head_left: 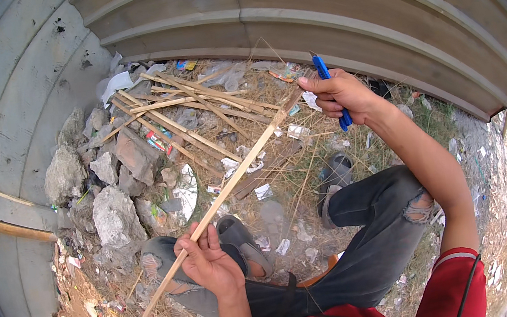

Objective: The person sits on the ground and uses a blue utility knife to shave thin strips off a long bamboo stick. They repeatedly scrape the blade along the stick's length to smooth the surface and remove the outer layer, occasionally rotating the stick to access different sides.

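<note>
One Held, More on the Ground

The left hand (211, 262), half open, pinched a long stick (237, 177). The right hand (346, 97) curled round a blue cutter (321, 68) by the stick's far end. Other sticks (195, 95) lay beyond the left hand, maybe done, maybe not.

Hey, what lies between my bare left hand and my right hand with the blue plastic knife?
In the head view, a long, thin, pale wooden strip spans from your left hand to your right hand, above litter-strewn ground.

The utility knife (320, 67) is blue, the wooden strip (236, 176) pale tan, the shirt (447, 290) red with a whitish sleeve stripe (455, 253).
</note>
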A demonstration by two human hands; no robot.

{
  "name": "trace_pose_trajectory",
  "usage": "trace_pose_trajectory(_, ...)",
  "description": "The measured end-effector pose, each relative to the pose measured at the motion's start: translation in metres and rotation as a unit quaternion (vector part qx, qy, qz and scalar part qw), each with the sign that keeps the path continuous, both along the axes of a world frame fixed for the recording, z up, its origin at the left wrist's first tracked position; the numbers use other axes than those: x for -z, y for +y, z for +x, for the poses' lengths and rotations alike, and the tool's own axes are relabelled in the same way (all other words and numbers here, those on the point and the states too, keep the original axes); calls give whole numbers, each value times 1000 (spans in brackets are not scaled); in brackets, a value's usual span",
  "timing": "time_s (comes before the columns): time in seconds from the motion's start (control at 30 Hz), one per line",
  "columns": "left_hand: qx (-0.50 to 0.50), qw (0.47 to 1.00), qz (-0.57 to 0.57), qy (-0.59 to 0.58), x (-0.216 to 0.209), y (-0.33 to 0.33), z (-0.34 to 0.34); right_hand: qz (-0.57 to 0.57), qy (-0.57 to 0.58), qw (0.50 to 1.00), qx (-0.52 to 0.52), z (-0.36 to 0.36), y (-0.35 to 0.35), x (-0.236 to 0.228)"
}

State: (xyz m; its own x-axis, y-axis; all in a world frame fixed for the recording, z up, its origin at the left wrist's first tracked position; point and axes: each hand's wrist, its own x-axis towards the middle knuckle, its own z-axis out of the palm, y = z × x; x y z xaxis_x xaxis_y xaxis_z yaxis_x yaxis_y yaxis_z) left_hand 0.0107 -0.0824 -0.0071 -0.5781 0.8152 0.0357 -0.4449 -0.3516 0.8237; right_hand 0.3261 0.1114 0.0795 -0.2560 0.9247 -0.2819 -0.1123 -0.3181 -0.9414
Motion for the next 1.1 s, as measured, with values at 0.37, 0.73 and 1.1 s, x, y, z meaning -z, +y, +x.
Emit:
trace_pose_trajectory(0.37, 105, 910, -86, 392, -8, 115, -31, -46, -474, 875, 83, 177, -103, 215)
trace_pose_trajectory(0.73, 87, 817, -112, 560, 131, 189, 28, -58, -670, 696, 251, 179, -352, 496)
trace_pose_trajectory(1.1, 118, 811, -119, 560, 150, 223, 30, -191, -709, 515, 442, 396, -346, 480)
